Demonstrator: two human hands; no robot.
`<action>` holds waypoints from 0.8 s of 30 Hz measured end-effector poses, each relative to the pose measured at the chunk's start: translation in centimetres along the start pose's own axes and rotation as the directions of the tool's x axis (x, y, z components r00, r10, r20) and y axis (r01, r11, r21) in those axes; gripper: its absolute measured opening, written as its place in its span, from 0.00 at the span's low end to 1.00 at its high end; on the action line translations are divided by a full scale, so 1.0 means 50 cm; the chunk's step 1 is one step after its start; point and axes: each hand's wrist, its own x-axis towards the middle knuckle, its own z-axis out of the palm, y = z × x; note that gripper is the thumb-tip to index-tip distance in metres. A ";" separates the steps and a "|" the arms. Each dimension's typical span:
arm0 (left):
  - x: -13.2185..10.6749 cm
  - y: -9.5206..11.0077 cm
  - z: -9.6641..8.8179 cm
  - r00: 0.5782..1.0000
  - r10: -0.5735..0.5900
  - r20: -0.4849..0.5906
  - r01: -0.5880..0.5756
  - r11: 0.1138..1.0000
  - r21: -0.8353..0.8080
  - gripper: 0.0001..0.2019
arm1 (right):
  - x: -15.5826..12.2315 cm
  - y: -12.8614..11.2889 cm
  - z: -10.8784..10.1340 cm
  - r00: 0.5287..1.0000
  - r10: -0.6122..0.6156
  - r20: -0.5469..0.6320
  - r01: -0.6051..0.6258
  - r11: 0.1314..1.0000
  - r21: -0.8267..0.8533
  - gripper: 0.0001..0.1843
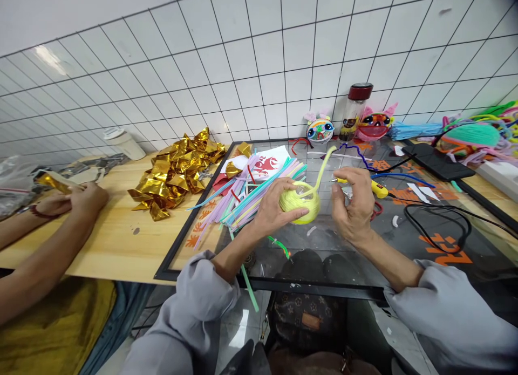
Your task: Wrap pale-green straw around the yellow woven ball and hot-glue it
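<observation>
My left hand (275,205) is closed around the side of a hollow yellow bowl of wound pipe cleaner (299,205). One loose yellow strand (324,170) rises from its rim. Just to the right, my right hand (355,202) grips a yellow corded tool (379,189) that looks like a glue gun. Its metal tip pokes out past my fingers, pointing left toward the bowl but apart from it. My fingers hide most of the tool's body.
Pastel pipe cleaners (243,202) lie left of the bowl. Gold folded paper (178,172) is piled further left, near another person's hands (83,199). Along the wall stand two animal-faced crafts (319,128) and a bottle (354,113). A phone (439,162) and black cable (439,216) lie right.
</observation>
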 end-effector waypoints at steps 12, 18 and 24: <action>0.005 0.003 -0.004 1.000 0.012 0.001 -0.012 1.000 0.013 0.20 | -0.024 0.020 0.020 0.950 0.136 0.281 -0.160 0.985 0.063 0.08; 0.006 0.004 -0.004 0.994 0.090 0.057 -0.091 0.996 0.000 0.20 | -0.012 0.019 0.028 0.892 0.281 0.353 -0.404 0.846 0.348 0.10; 0.002 0.004 -0.005 0.990 0.078 0.119 -0.083 0.996 0.031 0.23 | -0.004 0.020 0.033 0.784 0.475 0.399 -0.620 0.607 0.497 0.10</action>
